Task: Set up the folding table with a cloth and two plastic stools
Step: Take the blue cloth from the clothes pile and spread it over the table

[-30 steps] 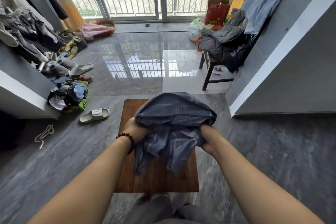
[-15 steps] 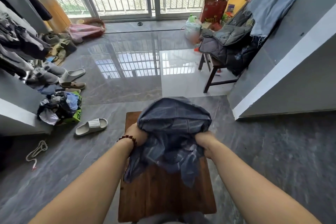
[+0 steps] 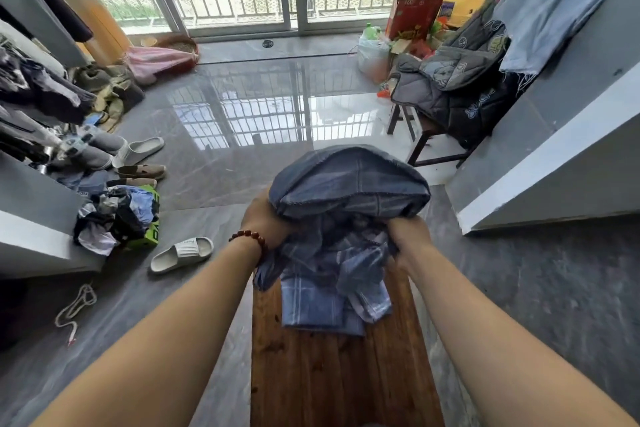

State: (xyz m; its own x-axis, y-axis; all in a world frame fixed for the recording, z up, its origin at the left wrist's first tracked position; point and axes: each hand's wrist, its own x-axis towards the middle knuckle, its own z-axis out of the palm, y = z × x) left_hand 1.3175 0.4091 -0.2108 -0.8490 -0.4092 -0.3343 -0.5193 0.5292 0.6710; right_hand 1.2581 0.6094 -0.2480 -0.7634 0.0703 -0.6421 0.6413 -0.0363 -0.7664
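A bunched blue checked cloth (image 3: 346, 191) is held up over the far half of the brown wooden folding table (image 3: 339, 378). My left hand (image 3: 265, 218), with a bead bracelet on the wrist, grips the cloth's left side. My right hand (image 3: 408, 232) grips its right side. A loose end of the cloth hangs down and lies on the tabletop. No plastic stools are in view.
A white slipper (image 3: 181, 254) and a pile of clothes (image 3: 116, 215) lie on the floor to the left. More shoes (image 3: 138, 163) sit further back. A dark wooden stool (image 3: 426, 139) heaped with quilted covers stands at the right, by a grey wall (image 3: 554, 156).
The view has dropped closer to the table, which now fills more of the lower frame. The cloth's hanging end has come down onto the tabletop. Both hands keep their grip.
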